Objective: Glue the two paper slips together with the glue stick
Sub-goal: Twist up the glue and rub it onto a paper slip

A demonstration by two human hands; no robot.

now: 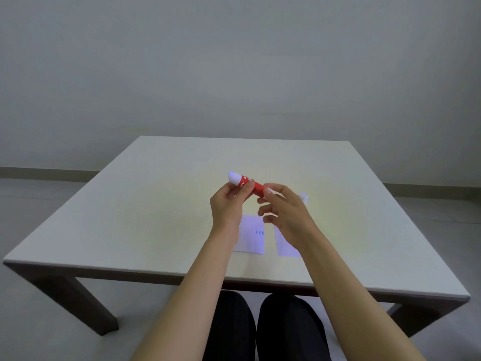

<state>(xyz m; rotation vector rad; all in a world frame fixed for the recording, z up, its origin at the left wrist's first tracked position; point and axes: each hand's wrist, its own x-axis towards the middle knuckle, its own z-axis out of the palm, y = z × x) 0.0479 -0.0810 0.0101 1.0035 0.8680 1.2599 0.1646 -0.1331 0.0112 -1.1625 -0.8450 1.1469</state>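
Glue stick (244,185) is held above table (156,204), tilted, white tip up-left. Left hand (226,204) fingers are closed round its middle; right hand (283,212) thumb & forefinger pinch its lower end, other fingers loosely curled. Two slips (251,237) (285,244) lie flat below stick, side by side, apart. White cap (303,196) is seen right of stick.
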